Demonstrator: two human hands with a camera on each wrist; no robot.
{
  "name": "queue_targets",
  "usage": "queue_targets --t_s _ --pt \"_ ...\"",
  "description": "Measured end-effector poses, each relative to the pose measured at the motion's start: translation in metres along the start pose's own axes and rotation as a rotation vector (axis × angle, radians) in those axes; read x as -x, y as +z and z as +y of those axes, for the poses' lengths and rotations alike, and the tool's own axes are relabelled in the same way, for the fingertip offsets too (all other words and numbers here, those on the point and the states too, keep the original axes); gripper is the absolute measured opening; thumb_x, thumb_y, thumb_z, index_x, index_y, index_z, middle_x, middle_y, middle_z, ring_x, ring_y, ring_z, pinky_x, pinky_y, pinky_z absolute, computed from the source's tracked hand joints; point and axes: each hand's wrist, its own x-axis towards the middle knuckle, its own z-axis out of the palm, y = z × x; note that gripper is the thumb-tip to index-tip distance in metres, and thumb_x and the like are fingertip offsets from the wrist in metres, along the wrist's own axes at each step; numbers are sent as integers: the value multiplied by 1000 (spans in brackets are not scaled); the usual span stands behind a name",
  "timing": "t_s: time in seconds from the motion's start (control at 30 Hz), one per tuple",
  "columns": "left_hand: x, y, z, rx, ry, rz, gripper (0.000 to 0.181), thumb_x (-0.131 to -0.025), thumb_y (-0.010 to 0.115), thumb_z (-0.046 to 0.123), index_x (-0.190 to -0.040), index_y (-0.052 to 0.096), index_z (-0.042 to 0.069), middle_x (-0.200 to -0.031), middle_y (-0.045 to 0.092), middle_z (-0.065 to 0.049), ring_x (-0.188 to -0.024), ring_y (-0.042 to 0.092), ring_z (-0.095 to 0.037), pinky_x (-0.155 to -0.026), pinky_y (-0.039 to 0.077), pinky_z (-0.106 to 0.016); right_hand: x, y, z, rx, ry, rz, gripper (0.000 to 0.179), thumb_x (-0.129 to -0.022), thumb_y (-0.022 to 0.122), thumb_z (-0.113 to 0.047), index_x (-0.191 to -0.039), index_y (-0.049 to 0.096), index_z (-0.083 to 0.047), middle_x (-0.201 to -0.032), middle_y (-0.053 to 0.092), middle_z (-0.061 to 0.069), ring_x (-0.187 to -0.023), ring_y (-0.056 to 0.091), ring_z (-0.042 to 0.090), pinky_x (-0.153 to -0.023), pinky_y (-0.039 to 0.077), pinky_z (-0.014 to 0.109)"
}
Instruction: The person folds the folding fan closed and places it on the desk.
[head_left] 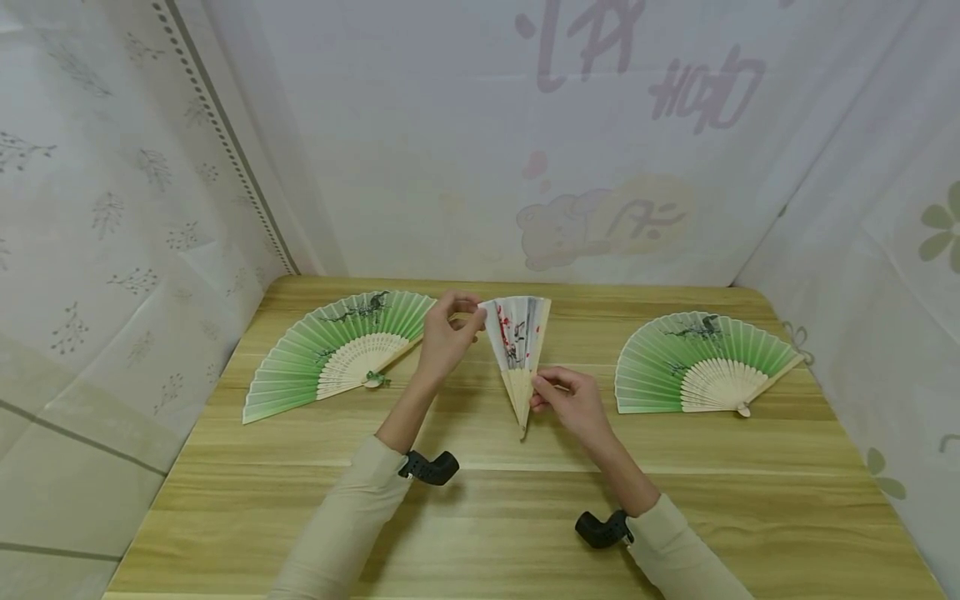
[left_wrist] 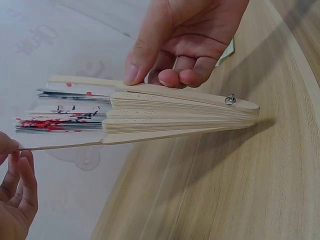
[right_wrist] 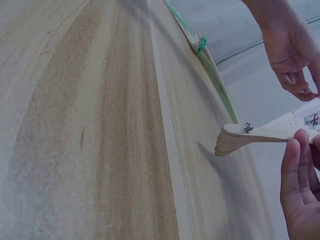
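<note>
A white folding fan with red blossoms and grey painting is partly spread above the middle of the table, its pivot end toward the person. My left hand pinches the upper left corner of its leaf between thumb and finger. On the opposite side, my right hand pinches the right outer stick near mid-length. In the left wrist view, the fan's wooden ribs lie bunched, with a metal rivet at the narrow end. The right wrist view shows the right fingers against the outer stick.
A spread green fan with a green tassel lies on the table at left. Another spread green fan lies at right. Patterned curtains enclose the wooden table at the back and sides.
</note>
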Motion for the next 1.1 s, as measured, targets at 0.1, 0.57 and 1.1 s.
queue_targets --t_s 0.1,0.57,1.1 --pt "-1 1 -3 5 -8 -2 20 -96 63 -11 -113 57 -19 -95 60 -31 -66 63 -11 -56 52 -20 0 0 0 0 9 1 15 -98 66 2 -104 68 16 -85 66 23 -71 68 18 -67 61 33" --pt "-8 5 -32 23 -28 8 14 -98 65 -5 -111 61 -6 -97 63 -21 -78 66 -45 -60 58 -40 -2 1 3 -7 10 -22 13 -95 70 2 -101 69 14 -88 68 22 -73 69 20 -69 61 36" --pt "-8 5 -20 58 -52 -56 18 -99 60 -7 -116 57 -13 -104 62 -31 -73 64 -22 -56 52 -22 -5 1 2 54 85 -27 19 -99 67 -2 -111 68 12 -91 68 19 -75 68 21 -71 61 36"
